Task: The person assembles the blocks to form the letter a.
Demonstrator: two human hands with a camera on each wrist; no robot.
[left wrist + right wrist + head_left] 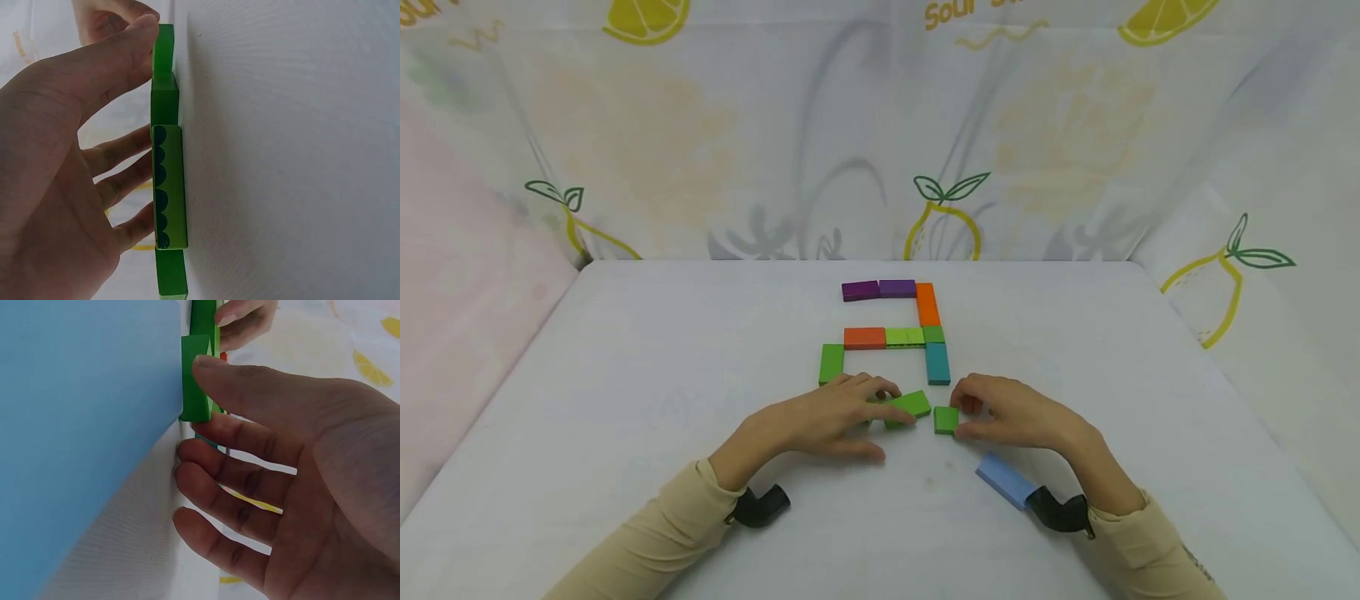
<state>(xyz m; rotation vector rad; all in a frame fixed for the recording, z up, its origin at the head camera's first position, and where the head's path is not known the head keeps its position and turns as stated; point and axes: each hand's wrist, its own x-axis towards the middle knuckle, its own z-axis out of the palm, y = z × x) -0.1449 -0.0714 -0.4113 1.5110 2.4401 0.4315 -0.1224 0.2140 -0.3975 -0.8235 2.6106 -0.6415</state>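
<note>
My left hand (831, 412) reaches over a green block (913, 403) that lies tilted in the front row, its fingers fairly straight and touching it. In the left wrist view, a green block with dark scallops (169, 187) stands beside the fingers. Part of the front row is hidden under this hand. My right hand (1018, 412) pinches a small square green block (946, 420) between thumb and index finger, the other fingers loosely curled. In the right wrist view the thumb (219, 372) presses on that block's face.
Behind the hands, two purple blocks (878, 289), an orange block (928, 304), a red-orange block (865, 337), a lime block (904, 336) and a teal block (937, 364) form an angular shape. A green block (831, 363) stands at its left. A light blue block (1004, 481) lies by the right wrist.
</note>
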